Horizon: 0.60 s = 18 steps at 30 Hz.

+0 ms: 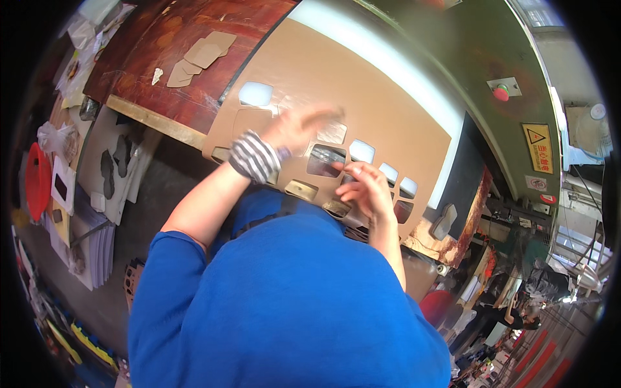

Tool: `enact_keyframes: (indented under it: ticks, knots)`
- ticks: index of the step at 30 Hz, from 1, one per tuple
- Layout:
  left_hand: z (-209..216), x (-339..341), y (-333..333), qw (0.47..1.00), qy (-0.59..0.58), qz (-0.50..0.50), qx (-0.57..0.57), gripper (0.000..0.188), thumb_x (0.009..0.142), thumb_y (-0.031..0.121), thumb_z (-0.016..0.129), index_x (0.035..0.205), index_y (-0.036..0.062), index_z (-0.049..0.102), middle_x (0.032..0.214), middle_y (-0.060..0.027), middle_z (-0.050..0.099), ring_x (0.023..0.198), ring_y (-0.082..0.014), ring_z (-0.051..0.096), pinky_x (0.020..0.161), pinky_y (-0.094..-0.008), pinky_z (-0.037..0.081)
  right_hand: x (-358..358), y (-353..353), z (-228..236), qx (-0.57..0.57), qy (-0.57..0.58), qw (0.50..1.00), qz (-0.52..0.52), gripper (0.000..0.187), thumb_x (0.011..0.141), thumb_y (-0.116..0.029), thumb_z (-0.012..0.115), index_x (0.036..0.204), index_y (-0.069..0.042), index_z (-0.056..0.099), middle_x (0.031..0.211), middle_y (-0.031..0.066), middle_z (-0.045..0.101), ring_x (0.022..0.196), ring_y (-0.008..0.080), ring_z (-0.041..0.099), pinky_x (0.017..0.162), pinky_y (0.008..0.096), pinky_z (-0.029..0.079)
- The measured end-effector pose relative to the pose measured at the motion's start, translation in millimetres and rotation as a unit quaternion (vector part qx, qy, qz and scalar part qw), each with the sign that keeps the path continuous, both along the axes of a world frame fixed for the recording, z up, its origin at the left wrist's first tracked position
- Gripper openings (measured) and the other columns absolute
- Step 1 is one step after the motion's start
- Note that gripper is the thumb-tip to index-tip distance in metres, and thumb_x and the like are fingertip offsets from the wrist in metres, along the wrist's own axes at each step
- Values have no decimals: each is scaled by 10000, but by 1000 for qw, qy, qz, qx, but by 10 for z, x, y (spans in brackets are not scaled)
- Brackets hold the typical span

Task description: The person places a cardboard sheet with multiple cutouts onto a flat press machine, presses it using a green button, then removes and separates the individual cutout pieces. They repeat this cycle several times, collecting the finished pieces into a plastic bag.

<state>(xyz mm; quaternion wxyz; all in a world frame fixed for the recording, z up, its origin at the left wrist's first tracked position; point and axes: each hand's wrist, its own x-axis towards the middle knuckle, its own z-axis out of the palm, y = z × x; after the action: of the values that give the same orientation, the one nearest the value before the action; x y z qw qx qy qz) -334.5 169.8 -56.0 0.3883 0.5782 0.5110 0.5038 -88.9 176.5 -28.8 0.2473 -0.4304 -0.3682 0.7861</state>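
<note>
A large tan sheet with several rounded cut-out holes lies across the worktop in front of me. Over its middle left is my left hand, with a striped band at the wrist. Motion smears its fingers, so whether they hold anything is unclear. My right hand hovers at the near part of the sheet, beside a dark-looking hole. Its fingers are bent and apart, with nothing visible between them. Through other holes, white or brownish surfaces show.
Several loose tan cut pieces lie on the reddish wooden table at the left. A green machine panel with a red button rises at the far right. A grey tool-like block rests by the sheet's right edge. White sheets stand lower left.
</note>
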Motion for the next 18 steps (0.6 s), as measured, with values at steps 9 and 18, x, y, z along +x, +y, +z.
enact_keyframes:
  ticks: [9,18]
  knots:
    - [-68,-431,-342,895,396,1,205,548,734,46,727,1262,59,580,1239,-128,620,1133,-294,610,995,-364,494,-653,33,-203,-183,249,949,68,244,952,-210,593,1000,29,616,1064,185,637,788,284,712,644,331,601]
    - [-21,-1101,-239,969,57,205,126,457,811,28,682,1260,26,596,1165,-153,668,1085,-286,648,957,-365,510,-747,-53,208,290,-300,897,146,163,904,-108,674,987,30,642,805,73,673,621,139,669,521,245,527]
